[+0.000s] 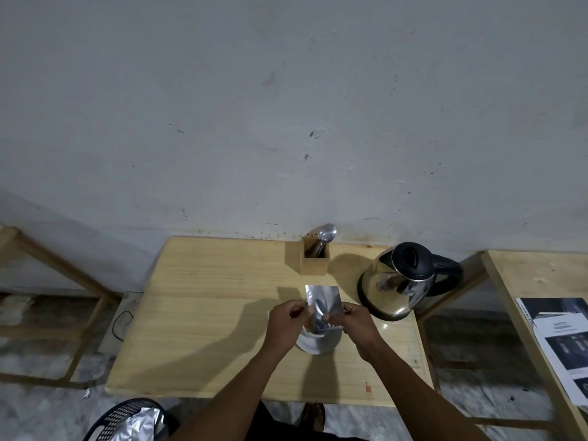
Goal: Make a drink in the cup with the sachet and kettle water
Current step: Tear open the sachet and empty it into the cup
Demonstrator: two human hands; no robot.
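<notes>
Right now both hands pinch the silver sachet [322,305] over the white cup [318,342]: the left hand [286,326] grips its left edge, the right hand [353,323] its lower right. The sachet stands upright between them, its bottom dipping into the cup on the table [206,313]. Just right stands the kettle [401,281].

The sachet [323,305] was crinkled, shiny silver foil. The kettle [402,283] had a mirror-polished metal body with a matt black plastic lid. The desk [206,313] was pale, smooth wood, like the spoon holder [315,261].
</notes>
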